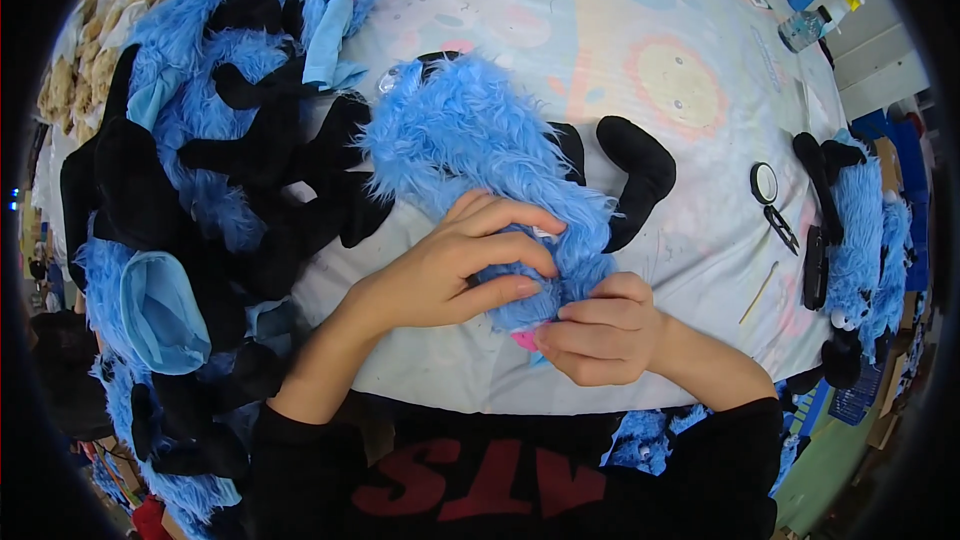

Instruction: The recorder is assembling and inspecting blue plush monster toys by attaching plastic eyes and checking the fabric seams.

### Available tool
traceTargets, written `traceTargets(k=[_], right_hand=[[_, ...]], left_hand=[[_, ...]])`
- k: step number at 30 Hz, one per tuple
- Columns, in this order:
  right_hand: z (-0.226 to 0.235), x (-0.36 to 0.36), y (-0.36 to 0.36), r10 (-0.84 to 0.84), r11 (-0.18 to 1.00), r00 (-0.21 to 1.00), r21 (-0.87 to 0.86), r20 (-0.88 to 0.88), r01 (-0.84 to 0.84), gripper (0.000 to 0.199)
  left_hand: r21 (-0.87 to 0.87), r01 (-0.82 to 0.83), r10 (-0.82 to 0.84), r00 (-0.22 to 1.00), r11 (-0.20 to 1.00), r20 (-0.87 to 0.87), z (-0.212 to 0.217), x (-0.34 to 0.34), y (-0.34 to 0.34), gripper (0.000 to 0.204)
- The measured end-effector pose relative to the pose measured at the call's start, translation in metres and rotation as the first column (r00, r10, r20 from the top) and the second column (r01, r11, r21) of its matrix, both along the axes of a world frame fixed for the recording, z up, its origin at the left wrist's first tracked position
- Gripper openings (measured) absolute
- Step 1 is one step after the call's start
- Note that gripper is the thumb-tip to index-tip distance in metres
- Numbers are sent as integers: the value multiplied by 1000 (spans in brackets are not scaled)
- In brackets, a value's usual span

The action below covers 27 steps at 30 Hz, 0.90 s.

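Note:
A shaggy blue plush toy [465, 130] with black limbs lies across the table in front of me. One bent black limb [640, 175] sticks out on its right side. My left hand [470, 260] curls over the toy's near end, fingers pressed into the fur around a small fold. My right hand [605, 332] is closed in a pinch at the same end, beside a small pink piece [525, 339]. Whether a needle or thread sits between those right fingertips is too small to tell.
Blue furry pieces with black limbs [140, 185] are heaped at the left. On the right lie thread snips [780, 228], a round black-rimmed item [764, 183], a thin stick [758, 292] and more blue plush toys [858, 230]. A clear bottle [800, 32] stands at the far right.

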State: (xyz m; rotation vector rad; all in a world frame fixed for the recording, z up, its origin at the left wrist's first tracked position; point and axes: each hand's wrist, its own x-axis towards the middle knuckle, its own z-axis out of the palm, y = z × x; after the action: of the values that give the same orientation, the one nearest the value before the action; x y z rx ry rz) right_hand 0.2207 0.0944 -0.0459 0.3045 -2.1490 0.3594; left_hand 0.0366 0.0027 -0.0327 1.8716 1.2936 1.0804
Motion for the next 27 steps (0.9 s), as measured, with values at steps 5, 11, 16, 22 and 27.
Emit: traceTargets(k=[5,11,16,22,27], right_hand=[[-2,9,1,36,999,997,26,71,-38,11],[-2,12,5,76,994,985,65,153,-87,13],[14,21,7,55,971,946,203,320,-125,21],[20,16,-44,-205,9,622,-634,756,773,10],[10,11,-41,-103,69,634,-630,766,773,9]], left_hand=[[29,-20,21,999,999,-26,-5,1,1,8],[65,-50,51,999,997,-10,-12,1,1,6],[242,-81,44,987,967,154,-18,4,-3,5],[297,-81,34,986,951,162,-26,7,-1,7],[275,-64,14,984,959,179,-34,5,-1,7]])
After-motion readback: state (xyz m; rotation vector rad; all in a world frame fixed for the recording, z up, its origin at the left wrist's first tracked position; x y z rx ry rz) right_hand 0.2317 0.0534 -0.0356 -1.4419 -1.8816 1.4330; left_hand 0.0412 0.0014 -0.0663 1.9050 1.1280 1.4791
